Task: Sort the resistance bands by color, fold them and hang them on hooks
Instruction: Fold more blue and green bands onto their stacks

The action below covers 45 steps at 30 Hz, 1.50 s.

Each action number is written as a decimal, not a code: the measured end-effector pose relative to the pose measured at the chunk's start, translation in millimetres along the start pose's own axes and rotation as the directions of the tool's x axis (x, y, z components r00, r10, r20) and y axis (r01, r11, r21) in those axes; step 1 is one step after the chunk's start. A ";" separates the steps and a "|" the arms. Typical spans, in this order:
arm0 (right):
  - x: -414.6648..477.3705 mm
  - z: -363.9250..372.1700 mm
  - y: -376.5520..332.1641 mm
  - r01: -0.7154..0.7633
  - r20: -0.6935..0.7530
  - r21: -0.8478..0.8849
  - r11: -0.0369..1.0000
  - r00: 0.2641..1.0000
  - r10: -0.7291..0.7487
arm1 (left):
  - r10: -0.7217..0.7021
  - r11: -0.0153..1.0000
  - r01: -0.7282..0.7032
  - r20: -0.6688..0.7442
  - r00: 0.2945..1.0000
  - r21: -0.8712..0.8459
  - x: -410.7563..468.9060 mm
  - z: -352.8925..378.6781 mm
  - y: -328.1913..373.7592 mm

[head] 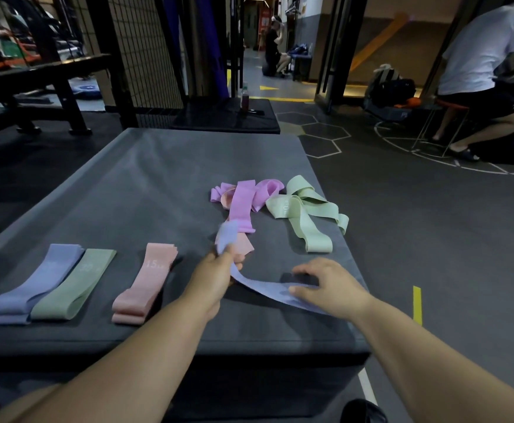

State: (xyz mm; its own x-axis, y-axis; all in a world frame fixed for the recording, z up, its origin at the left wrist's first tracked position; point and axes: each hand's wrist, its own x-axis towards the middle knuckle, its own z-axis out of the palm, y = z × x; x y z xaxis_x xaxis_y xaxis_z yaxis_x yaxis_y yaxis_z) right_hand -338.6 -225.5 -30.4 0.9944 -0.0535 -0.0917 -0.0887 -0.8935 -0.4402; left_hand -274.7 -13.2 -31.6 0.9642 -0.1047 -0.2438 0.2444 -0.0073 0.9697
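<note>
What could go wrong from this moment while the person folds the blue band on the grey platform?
1. The left hand grips the blue band right beside a loose pink band; pulling may drag that one along.
2. The green bands lie at the right edge of the platform and could slide off.
3. The right hand only presses the band flat, so it may slip.

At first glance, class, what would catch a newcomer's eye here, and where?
The left hand grips a blue band that the right hand presses flat at the near edge of the grey mat. Beyond lie tangled purple bands and green bands; at left sits a row of folded bands, blue, green and pink.
</note>
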 end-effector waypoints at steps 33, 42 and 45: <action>-16.0 9.3 -0.2 0.074 -0.004 -0.022 0.997 0.997 -0.074 | 0.208 0.777 -0.266 0.166 0.964 0.570 -14.0 5.6 -10.0; -10.4 4.4 -20.2 -0.143 -0.004 0.584 0.799 0.984 0.179 | 0.329 0.361 -0.469 0.360 0.873 0.806 -22.5 10.7 -11.2; -8.1 4.7 -24.6 -0.185 -0.008 0.548 0.816 0.974 0.226 | 0.314 0.349 -0.485 0.387 0.867 0.802 -22.4 11.1 -12.2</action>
State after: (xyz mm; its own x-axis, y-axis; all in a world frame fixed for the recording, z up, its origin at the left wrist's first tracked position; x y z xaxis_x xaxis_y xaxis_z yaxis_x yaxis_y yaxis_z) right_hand -344.7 -201.0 -23.0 0.9490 -0.2575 -0.1820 -0.2883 -0.4747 -0.8316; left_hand -300.4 -21.8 -37.8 0.8724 -0.4783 0.1004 -0.4651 -0.7492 0.4716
